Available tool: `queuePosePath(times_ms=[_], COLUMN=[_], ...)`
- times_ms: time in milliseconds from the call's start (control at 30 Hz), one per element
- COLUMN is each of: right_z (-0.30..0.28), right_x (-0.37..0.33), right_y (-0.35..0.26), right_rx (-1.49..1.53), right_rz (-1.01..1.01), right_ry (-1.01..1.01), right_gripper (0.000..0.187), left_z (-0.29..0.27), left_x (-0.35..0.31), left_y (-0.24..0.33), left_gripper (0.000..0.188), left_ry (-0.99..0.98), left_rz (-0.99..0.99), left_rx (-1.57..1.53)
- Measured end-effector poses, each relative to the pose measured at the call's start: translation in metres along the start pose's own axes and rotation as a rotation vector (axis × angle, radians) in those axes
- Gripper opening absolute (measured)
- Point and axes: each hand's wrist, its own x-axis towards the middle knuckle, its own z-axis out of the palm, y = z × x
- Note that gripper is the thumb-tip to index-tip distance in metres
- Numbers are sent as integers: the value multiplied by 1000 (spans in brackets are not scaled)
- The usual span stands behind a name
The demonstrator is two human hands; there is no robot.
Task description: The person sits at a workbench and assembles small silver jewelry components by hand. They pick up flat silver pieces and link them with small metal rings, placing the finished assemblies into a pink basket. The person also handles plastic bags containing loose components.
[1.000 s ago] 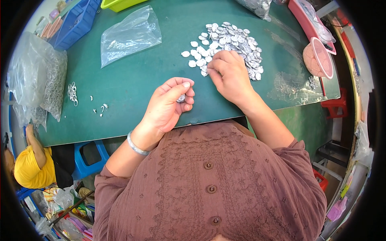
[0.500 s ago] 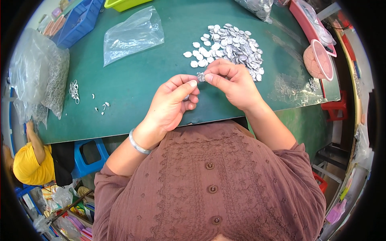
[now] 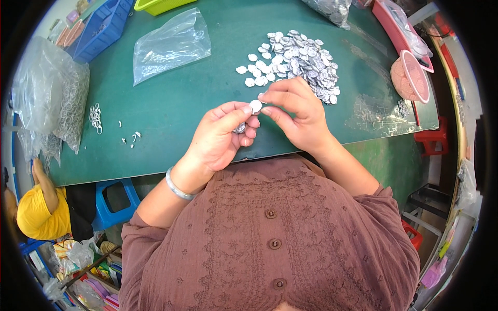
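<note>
Well, my left hand (image 3: pixel 220 129) pinches a silver disc (image 3: pixel 255 105) between thumb and fingers; my right hand (image 3: pixel 298 110), thumb and forefinger parted, is just right of it, nearer than the disc pile (image 3: pixel 309 61).

The left grip (image 3: pixel 220 132) pinches a pale disc (image 3: pixel 255 105) near silvery pieces (image 3: pixel 311 65).

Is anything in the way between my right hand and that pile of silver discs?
Nothing visible stands between your right hand and the pile of silver discs just beyond it on the green table. In this view, the hand overlaps the pile's near edge.
</note>
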Motion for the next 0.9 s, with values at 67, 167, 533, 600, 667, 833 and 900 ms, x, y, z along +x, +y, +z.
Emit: queuePosePath(times_ms=[67,167,533,600,667,833,900], right_z=[0,0,0,-1,-2,-4,-4], right_x=[-2,-4,-4,-3,-3,1,2], right_y=[-2,-3,3,2,4,18,19], right_rx=[98,225,242,198,73,-277,-332], right_rz=[112,243,137,149,145,124,104], right_ry=[12,-10,-46,-52,-35,-125,-171], right_gripper=[20,20,14,15,15,10,10], left_z=[0,1,3,1,-1,-8,-11], left_x=[0,-1,-1,0,1,1,2], left_y=[-1,-2,-6,-7,-7,-2,-3], left_gripper=[16,15,12,11,9,9,11], left_ry=[30,54,88,81,82,59,54], left_rz=[21,56,108,123,116,109,99], left_rx=[24,70,126,119,71,-15,-46])
